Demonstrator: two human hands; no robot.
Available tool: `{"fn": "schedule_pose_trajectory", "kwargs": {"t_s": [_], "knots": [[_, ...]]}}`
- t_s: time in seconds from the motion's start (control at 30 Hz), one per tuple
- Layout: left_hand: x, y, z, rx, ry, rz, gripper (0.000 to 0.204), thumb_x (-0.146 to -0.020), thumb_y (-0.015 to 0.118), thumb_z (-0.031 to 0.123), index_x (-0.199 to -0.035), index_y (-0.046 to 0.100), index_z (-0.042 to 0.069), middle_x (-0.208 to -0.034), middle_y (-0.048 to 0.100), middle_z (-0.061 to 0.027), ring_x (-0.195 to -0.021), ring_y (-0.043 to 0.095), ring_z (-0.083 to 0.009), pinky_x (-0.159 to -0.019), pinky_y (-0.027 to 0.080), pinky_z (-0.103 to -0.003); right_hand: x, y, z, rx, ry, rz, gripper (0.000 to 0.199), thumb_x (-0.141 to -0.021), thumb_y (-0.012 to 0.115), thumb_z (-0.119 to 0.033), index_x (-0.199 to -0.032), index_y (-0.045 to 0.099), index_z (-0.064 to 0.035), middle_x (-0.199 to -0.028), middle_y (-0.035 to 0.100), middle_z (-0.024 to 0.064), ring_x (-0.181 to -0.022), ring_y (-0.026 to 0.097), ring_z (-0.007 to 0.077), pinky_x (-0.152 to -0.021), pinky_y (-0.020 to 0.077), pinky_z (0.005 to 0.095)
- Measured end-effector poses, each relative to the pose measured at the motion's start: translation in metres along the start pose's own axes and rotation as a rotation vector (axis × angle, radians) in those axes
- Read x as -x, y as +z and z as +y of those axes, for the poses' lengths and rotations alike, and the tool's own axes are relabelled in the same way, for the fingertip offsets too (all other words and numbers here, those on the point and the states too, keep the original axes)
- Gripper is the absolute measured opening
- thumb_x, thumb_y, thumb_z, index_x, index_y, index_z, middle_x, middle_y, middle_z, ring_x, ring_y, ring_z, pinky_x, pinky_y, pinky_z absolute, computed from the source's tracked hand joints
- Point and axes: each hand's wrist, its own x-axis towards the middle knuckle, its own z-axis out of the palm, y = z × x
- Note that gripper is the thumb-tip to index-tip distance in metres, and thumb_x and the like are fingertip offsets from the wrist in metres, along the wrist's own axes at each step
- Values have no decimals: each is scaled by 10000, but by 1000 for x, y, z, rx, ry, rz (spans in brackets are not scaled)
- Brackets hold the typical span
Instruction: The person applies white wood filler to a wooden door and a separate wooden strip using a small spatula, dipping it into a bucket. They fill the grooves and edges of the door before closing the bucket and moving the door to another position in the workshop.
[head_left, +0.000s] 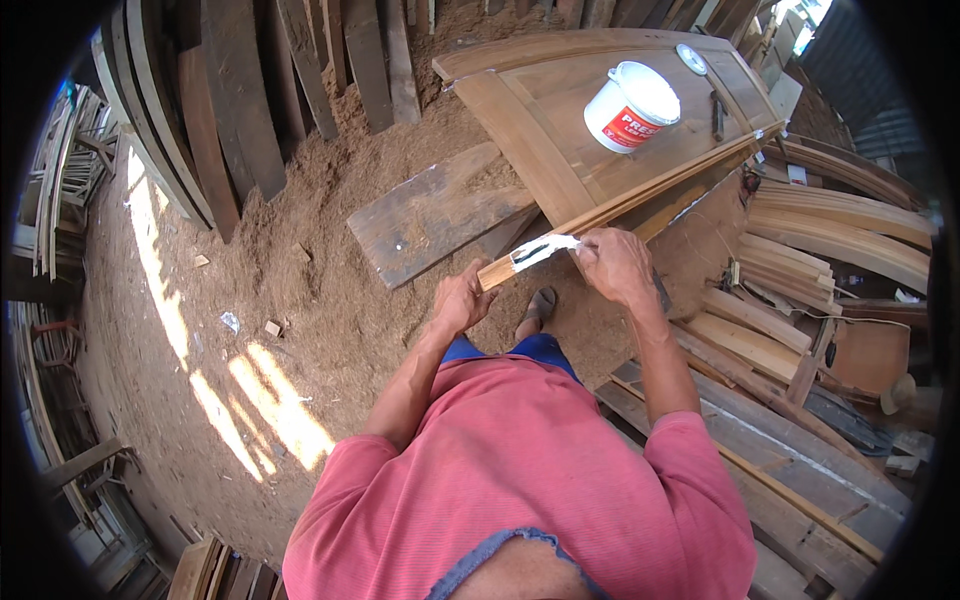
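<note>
Gripping the near end of a long thin wooden strip (pixel 620 205), left hand (pixel 462 298) is closed around it from below; right hand (pixel 617 265) pinches its top edge, where white glue (pixel 545 250) is smeared. Strip runs up-right along the edge of a wooden door panel (pixel 600 110). White bucket (pixel 630 107) stands on the panel. Sawdust floor (pixel 300 280); planks (pixel 230 100) lean behind.
</note>
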Motion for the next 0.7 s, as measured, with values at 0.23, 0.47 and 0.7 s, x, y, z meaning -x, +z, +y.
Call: {"fn": "schedule_pose_trajectory", "kwargs": {"t_s": [0.23,0.47,0.7], "knots": [[-2,-1,4,-17,-7,-18,500,-867,754,329,-1296,548,177,-895,718,-210,-865,683,-445,-753,536,-534,51,50,20,-348,-48,83,310,-858,680,-184,-1090,729,16,-1081,714,238,-1045,677,393,-942,522,432],[-3,-2,6,-48,15,-16,497,-858,762,325,-1280,560,160,-886,720,-201,-852,684,-442,-741,534,-527,62,83,32,-593,141,158,311,-872,688,-143,-1127,717,34,-1147,712,220,-1106,672,349,-990,506,399],[-3,1,1,-94,43,26,503,-853,767,330,-1279,562,157,-893,720,-205,-863,685,-441,-741,535,-527,52,91,23,-440,43,336,296,-845,698,-123,-1102,705,22,-1119,710,204,-1064,665,376,-948,509,436]]}}
